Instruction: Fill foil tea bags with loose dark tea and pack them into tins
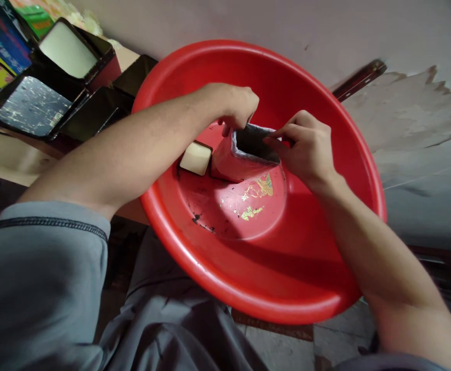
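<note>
A red square-sided canister (225, 162) stands inside a large red plastic basin (256, 304). Clear plastic lining (238, 147) shows around its open top, and the inside is dark. My left hand (241, 105) is closed at the far left corner of the rim, its fingertips partly hidden. From the right, my right hand (306, 147) pinches the lining at the rim with thumb and forefinger. A small cream-faced lid (196, 157) with a dark edge lies on the basin floor, left of the canister.
Dark scraps (200, 221) and a gold print (258, 190) mark the basin floor. Several square tins or lids, one with a silvery face (34, 105), crowd a wooden surface (9, 159) at left. A riveted dark handle (360, 80) sticks up behind the basin, near the peeling wall (414, 108).
</note>
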Demonstrator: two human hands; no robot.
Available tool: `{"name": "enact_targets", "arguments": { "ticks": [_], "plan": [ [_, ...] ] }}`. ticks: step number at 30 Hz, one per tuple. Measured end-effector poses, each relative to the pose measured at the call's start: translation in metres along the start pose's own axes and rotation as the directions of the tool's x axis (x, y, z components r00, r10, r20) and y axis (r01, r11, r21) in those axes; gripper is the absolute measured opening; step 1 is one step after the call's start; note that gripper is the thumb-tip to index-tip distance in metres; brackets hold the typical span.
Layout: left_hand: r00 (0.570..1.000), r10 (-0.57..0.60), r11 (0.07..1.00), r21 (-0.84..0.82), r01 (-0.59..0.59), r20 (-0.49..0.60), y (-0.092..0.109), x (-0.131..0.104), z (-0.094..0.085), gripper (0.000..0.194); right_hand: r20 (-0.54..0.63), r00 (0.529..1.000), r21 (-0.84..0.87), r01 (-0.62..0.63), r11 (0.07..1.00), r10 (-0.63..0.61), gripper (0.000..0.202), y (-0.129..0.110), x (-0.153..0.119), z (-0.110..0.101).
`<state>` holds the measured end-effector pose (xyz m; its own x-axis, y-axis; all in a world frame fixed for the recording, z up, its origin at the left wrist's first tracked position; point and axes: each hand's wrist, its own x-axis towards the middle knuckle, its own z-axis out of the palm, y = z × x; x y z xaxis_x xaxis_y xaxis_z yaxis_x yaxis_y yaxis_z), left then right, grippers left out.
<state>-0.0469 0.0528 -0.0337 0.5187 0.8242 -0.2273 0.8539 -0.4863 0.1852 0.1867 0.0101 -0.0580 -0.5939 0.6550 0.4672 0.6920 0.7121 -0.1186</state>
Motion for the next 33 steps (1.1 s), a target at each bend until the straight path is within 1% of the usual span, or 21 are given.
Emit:
{"name": "enact_targets", "arguments": {
  "ticks": [2,3,4,5,6,7,8,10,11,12,15,16,17,18,20,23,24,25,29,30,33],
  "plan": [
    [1.0,-0.013,1.0,0.012,0.013,-0.008,0.002,-0.002,-0.001,0.035,-0.028,0.993,-0.01,0.116,0.993,-0.116,0.038,-0.02,-0.008,0.008],
    [1.0,-0.023,1.0,0.016,0.023,-0.015,0.003,-0.004,-0.001,0.035,0.008,0.979,0.014,0.204,0.979,-0.204,0.039,-0.031,-0.014,0.015],
    [0.999,-0.031,0.999,0.016,0.031,-0.019,0.004,-0.005,-0.002,0.036,0.081,0.95,0.059,0.297,0.953,-0.301,0.038,-0.043,-0.022,0.025],
    [0.999,-0.032,0.999,0.016,0.032,-0.025,0.005,-0.006,-0.002,0.036,0.185,0.899,0.13,0.378,0.917,-0.397,0.037,-0.054,-0.032,0.036],
    [0.999,-0.03,0.999,0.019,0.03,-0.031,0.006,-0.007,-0.002,0.036,0.288,0.828,0.208,0.435,0.876,-0.48,0.037,-0.064,-0.043,0.049],
    [0.999,-0.026,0.999,0.019,0.027,-0.038,0.006,-0.007,-0.002,0.036,0.368,0.765,0.273,0.454,0.848,-0.528,0.037,-0.072,-0.055,0.064],
    [0.999,-0.024,1.0,0.016,0.025,-0.044,0.006,-0.008,-0.003,0.036,0.416,0.727,0.316,0.448,0.836,-0.546,0.036,-0.079,-0.067,0.078],
    [0.998,-0.024,1.0,0.005,0.025,-0.061,0.006,-0.009,-0.003,0.035,0.457,0.648,0.396,0.465,0.792,-0.609,0.035,-0.088,-0.092,0.105],
    [0.998,-0.024,1.0,-0.005,0.024,-0.064,0.006,-0.009,-0.003,0.034,0.46,0.644,0.427,0.444,0.788,-0.612,0.036,-0.091,-0.103,0.115],
    [0.997,-0.023,1.0,-0.012,0.022,-0.067,0.006,-0.009,-0.003,0.034,0.453,0.664,0.447,0.408,0.796,-0.595,0.039,-0.092,-0.114,0.124],
    [0.996,-0.023,1.0,-0.018,0.021,-0.081,0.007,-0.01,-0.002,0.033,0.41,0.779,0.432,0.292,0.853,-0.475,0.045,-0.089,-0.136,0.136],
    [0.996,-0.027,0.999,-0.022,0.025,-0.084,0.007,-0.01,-0.002,0.032,0.395,0.801,0.413,0.284,0.865,-0.451,0.047,-0.086,-0.141,0.138],
    [0.996,-0.031,0.999,-0.023,0.029,-0.087,0.007,-0.01,-0.002,0.03,0.38,0.812,0.394,0.293,0.871,-0.444,0.047,-0.084,-0.145,0.138],
    [0.996,-0.033,0.999,-0.02,0.031,-0.089,0.007,-0.01,-0.002,0.027,0.368,0.811,0.382,0.313,0.869,-0.454,0.046,-0.081,-0.149,0.139],
    [0.996,-0.03,1.0,-0.009,0.03,-0.084,0.007,-0.009,-0.002,0.021,0.352,0.791,0.38,0.368,0.849,-0.5,0.043,-0.075,-0.153,0.14],
    [0.996,-0.026,1.0,0.005,0.027,-0.08,0.007,-0.008,-0.002,0.02,0.326,0.733,0.417,0.456,0.787,-0.597,0.039,-0.073,-0.156,0.143],
    [0.997,-0.027,1.0,0.005,0.027,-0.079,0.007,-0.008,-0.002,0.021,0.32,0.722,0.432,0.465,0.773,-0.614,0.04,-0.073,-0.155,0.144],
    [0.996,-0.028,1.0,0.007,0.029,-0.082,0.007,-0.008,-0.002,0.021,0.319,0.724,0.444,0.456,0.771,-0.612,0.041,-0.074,-0.155,0.145],
    [0.995,-0.034,0.999,0.007,0.034,-0.091,0.006,-0.007,-0.002,0.023,0.351,0.78,0.461,0.337,0.821,-0.517,0.05,-0.077,-0.149,0.147],
    [0.995,-0.04,0.999,0.011,0.042,-0.089,0.007,-0.006,-0.002,0.023,0.367,0.781,0.468,0.314,0.826,-0.505,0.051,-0.077,-0.148,0.148],
    [0.996,-0.049,0.999,0.017,0.05,-0.077,0.007,-0.006,-0.003,0.023,0.443,0.752,0.483,0.259,0.836,-0.489,0.05,-0.079,-0.146,0.15]
  ]
}}
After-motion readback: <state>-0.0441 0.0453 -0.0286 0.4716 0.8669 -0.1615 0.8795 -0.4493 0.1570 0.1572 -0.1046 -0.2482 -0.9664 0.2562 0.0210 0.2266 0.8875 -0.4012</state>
